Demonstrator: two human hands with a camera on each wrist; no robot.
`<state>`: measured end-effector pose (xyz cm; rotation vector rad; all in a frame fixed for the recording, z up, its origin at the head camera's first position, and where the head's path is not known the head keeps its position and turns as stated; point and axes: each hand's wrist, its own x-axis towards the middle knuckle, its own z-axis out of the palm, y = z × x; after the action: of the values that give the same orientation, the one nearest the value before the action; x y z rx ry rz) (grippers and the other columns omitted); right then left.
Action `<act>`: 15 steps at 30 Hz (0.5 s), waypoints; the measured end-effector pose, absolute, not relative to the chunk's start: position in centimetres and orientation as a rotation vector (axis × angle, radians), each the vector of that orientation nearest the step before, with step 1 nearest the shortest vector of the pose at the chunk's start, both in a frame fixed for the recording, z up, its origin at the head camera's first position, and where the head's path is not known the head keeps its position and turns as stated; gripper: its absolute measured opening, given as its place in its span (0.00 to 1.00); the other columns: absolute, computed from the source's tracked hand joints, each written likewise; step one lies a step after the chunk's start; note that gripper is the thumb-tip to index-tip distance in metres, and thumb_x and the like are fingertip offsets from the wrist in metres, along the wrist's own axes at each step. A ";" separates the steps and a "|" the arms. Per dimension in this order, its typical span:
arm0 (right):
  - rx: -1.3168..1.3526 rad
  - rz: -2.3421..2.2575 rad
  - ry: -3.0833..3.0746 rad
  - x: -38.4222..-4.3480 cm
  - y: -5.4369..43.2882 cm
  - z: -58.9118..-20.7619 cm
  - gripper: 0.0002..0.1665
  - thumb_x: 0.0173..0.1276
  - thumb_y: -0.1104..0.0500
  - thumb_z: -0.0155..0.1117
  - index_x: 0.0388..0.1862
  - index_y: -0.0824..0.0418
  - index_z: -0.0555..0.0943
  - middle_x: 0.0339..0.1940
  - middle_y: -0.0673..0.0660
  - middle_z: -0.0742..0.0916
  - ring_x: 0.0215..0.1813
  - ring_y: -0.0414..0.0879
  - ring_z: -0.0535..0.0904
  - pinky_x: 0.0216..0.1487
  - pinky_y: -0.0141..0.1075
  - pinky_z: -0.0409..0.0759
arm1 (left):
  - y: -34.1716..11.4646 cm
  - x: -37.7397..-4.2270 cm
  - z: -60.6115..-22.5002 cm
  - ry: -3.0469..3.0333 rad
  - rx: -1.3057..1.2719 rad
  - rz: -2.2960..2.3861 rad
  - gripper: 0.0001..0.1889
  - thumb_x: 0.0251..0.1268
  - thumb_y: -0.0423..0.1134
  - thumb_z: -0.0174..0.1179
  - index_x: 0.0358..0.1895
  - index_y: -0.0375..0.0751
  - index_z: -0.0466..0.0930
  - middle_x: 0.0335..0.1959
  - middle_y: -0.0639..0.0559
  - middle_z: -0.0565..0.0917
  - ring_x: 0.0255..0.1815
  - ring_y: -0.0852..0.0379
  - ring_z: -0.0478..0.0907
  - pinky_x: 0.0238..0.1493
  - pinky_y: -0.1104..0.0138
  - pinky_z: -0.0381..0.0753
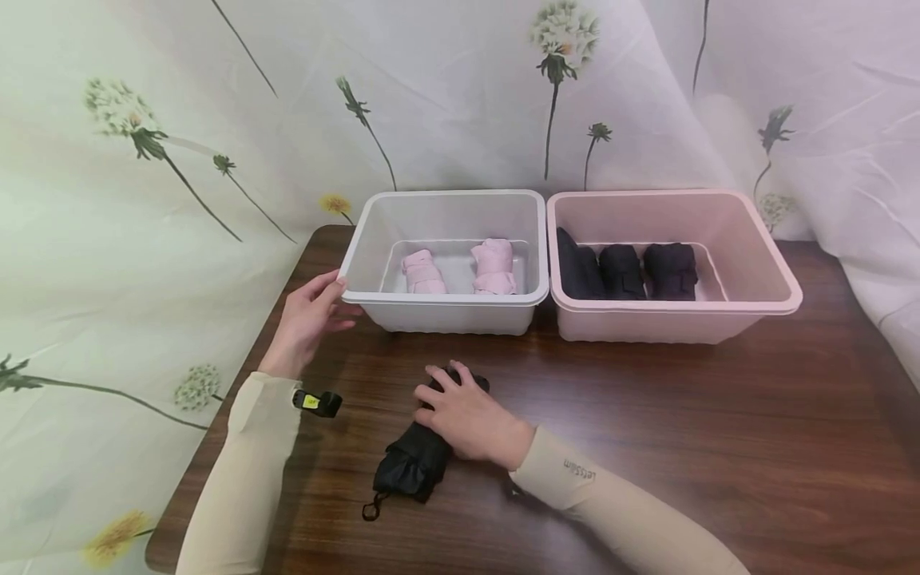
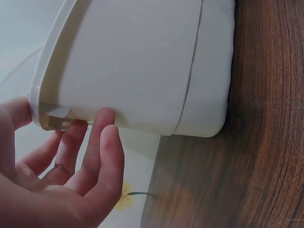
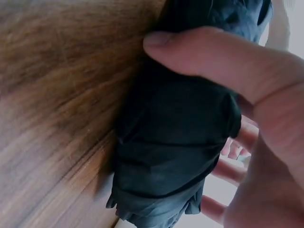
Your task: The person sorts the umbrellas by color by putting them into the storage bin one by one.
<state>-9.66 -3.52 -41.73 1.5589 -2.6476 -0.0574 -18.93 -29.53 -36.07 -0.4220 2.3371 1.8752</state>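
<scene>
On the wooden table [image 1: 647, 415] lies a folded black umbrella [image 1: 413, 463], slanting, with a small loop at its near end. My right hand [image 1: 470, 419] grips its far half from above. In the right wrist view the thumb crosses the dark fabric [image 3: 175, 128] and the fingers show on the other side. My left hand [image 1: 305, 319] holds the front left corner of a white bin [image 1: 460, 315]. Its thumb is on the outer rim [image 2: 35, 90] and its fingertips are tucked under. Two pink rolled bundles [image 1: 493, 267] lie inside that bin.
Right beside the white bin stands a pink bin [image 1: 661, 323] with several black rolled bundles [image 1: 621, 271] in its left and middle part. Behind both bins hangs a white curtain [image 1: 446, 96] with a dandelion print. A black strap [image 1: 319, 402] with a yellow label sits at the left wrist.
</scene>
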 end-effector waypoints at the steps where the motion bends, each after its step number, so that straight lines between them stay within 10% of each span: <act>1: 1.572 -0.057 -2.667 -9.7 -3.5 -41.7 0.29 0.53 0.47 0.77 0.54 0.42 0.79 0.59 0.46 0.76 0.73 0.55 0.62 0.69 0.56 0.66 | -29.5 -18.9 -36.0 2.340 -0.422 1.871 0.32 0.68 0.55 0.57 0.71 0.46 0.66 0.54 0.50 0.78 0.35 0.63 0.86 0.37 0.68 0.87; 15: 1.675 -0.045 -2.791 -10.2 -2.5 -42.1 0.40 0.50 0.46 0.76 0.64 0.40 0.72 0.61 0.44 0.77 0.69 0.48 0.65 0.66 0.51 0.66 | -29.7 -19.1 -36.1 2.317 -0.414 1.888 0.32 0.68 0.55 0.57 0.71 0.46 0.65 0.51 0.52 0.78 0.35 0.62 0.86 0.38 0.67 0.87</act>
<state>-10.22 -2.50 -42.13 1.6747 -2.7908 -0.0451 -19.05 -29.73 -36.12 -0.4138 2.3166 1.8881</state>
